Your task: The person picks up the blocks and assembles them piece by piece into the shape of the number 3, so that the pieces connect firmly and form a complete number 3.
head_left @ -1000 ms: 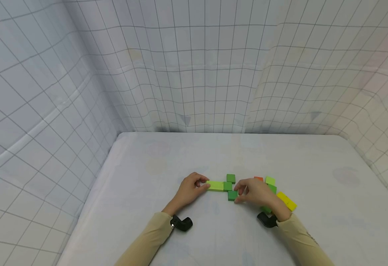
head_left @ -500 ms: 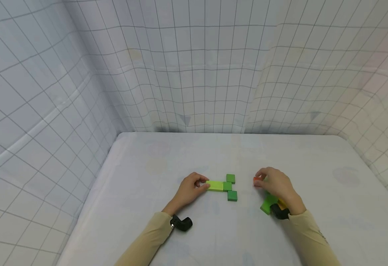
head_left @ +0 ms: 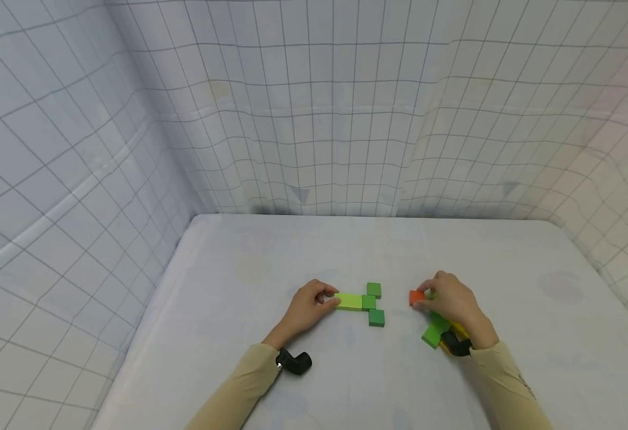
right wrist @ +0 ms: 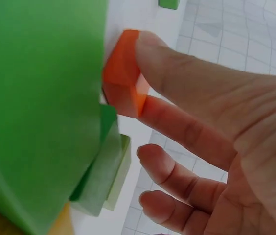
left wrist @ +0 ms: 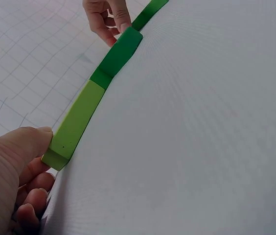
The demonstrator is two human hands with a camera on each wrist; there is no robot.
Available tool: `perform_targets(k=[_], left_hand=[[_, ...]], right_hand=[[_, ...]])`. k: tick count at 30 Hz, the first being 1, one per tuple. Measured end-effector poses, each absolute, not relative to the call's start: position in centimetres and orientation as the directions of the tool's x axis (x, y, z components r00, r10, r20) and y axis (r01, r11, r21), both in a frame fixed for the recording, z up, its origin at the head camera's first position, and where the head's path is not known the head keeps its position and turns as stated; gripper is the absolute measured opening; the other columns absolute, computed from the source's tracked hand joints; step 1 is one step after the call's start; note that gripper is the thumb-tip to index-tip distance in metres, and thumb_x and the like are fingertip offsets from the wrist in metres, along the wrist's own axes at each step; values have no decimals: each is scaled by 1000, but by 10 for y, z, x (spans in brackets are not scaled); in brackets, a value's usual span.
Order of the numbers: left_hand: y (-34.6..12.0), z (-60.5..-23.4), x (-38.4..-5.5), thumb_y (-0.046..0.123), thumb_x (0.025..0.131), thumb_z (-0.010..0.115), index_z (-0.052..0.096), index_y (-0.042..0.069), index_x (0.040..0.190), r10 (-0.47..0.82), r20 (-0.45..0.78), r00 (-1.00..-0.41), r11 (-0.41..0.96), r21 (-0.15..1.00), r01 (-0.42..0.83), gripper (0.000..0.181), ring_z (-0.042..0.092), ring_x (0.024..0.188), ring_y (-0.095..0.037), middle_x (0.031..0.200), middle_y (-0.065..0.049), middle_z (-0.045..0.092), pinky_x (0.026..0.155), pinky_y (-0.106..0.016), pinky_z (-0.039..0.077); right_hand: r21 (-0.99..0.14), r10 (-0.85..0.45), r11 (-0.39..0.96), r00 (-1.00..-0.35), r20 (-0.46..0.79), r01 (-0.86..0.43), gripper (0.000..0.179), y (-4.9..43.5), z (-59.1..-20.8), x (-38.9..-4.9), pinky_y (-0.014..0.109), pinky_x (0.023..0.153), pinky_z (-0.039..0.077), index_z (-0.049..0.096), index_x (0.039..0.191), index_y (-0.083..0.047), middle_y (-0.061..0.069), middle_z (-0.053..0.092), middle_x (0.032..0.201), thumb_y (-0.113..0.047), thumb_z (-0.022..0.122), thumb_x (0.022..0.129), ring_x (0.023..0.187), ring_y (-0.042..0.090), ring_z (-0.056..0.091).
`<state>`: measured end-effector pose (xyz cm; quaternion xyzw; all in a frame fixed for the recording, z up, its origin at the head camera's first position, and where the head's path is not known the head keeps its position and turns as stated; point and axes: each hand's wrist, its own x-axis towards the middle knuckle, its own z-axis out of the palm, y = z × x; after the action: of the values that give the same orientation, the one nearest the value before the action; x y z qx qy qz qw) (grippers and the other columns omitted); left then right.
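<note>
Two pinch grips apply: left hand (head_left: 304, 308) on light-green block (head_left: 351, 302), right hand (head_left: 452, 300) on orange block (right wrist: 122, 63), the latter best handled level.

I see a pale tabletop (head_left: 314, 245) across the lower part of the head view, its far corners rounded and its surface marked with faint, blurry patches. Behind it I have a whitish back sheet (head_left: 314, 131) with a dark-lined grid that bends in soft waves, bearing a yellowish smudge (head_left: 219, 89) and, lower down, a small grey triangle (head_left: 300, 193). A gridded left sheet (head_left: 61, 167) and right sheet (head_left: 615, 161) flank it; the right one looks pinkish to me near the top.
</note>
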<state>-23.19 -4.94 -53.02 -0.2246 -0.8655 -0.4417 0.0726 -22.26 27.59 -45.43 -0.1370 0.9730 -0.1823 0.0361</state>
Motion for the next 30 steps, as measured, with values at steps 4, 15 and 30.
perform_targets(k=[4, 15, 30], left_hand=[[-48, -531, -232, 25, 87, 71, 70, 12, 102, 326, 331, -885, 510, 727, 460, 19, 49, 71, -9, 89, 6, 57, 65, -26, 41], [-50, -529, -232, 26, 87, 71, 70, 12, 102, 325, 315, -892, 507, 738, 446, 20, 49, 72, -8, 89, 6, 57, 66, -26, 41], [-48, -530, -233, 24, 87, 72, 71, 13, 103, 324, 310, -894, 530, 723, 443, 20, 49, 72, -8, 89, 7, 56, 66, -26, 42]], right_hand=[[-377, -299, 888, -954, -37, -263, 30, 273, -455, -218, 31, 58, 37, 75, 95, -9, 3, 53, 86, -29, 81, 75, 75, 20, 44], [-329, -370, 875, -929, 22, -356, 29, 252, -461, -190, 30, 60, 41, 75, 86, -8, -5, 53, 74, -28, 86, 68, 66, 12, 46], [-316, -480, 828, -877, 28, -463, 31, 231, -459, -157, 24, 59, 40, 76, 84, -12, -11, 51, 70, -32, 87, 64, 63, 4, 44]])
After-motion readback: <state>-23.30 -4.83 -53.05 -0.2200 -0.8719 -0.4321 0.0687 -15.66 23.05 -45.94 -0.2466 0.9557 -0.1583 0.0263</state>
